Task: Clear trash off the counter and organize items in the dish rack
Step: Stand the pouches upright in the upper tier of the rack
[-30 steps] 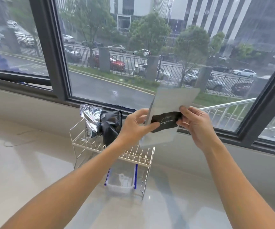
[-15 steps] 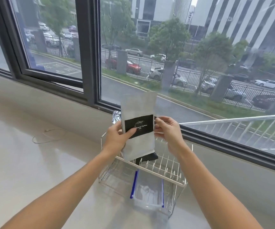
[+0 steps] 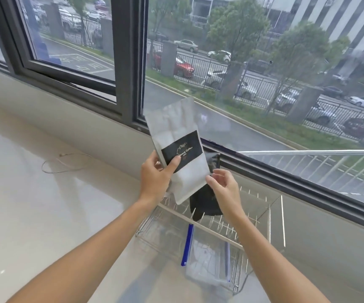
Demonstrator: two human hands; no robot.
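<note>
Window-side white counter (image 3: 34, 204), wire dish rack (image 3: 270, 215) at its back edge. Left hand (image 3: 155, 178) pinches the white coffee pouch (image 3: 176, 145) upright above the rack; right hand (image 3: 224, 184), fingers loose, just touches its lower corner. Black bag (image 3: 205, 204) stands behind. Best: lower pouch straight between tines, steady the bottom edge.

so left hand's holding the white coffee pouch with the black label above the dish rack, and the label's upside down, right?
Not upside down. The head view shows the left hand holding the white coffee pouch above the dish rack, but the black label reads right way up, only tilted.
</note>
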